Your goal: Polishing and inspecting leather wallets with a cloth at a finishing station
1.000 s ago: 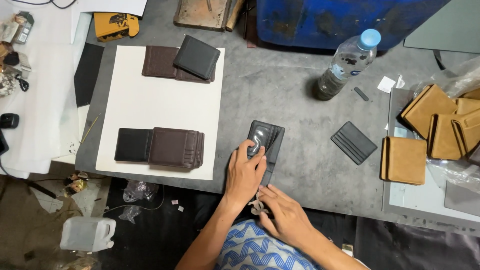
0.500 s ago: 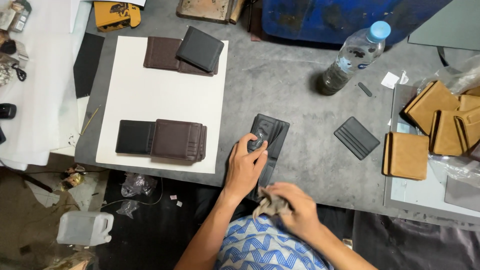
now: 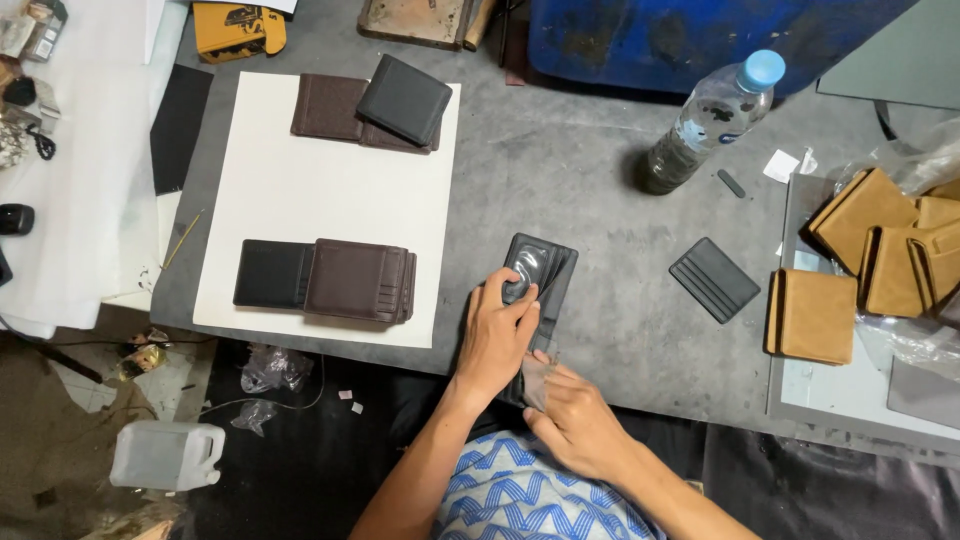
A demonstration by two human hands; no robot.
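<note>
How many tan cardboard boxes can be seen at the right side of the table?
4, at least. One tan box lies nearest, one behind it, one between, and one at the frame edge. More may be hidden under the plastic wrap.

Black wallet (image 3: 540,275): leather-like, smooth, slight sheen. Brown wallets (image 3: 360,280): grained, matt. Table (image 3: 560,170): grey, rough, matt. Sheet (image 3: 320,190): cream paper, smooth. Bottle (image 3: 705,125): clear glossy plastic. Tan pieces (image 3: 815,315): matt, cardboard-like.
</note>
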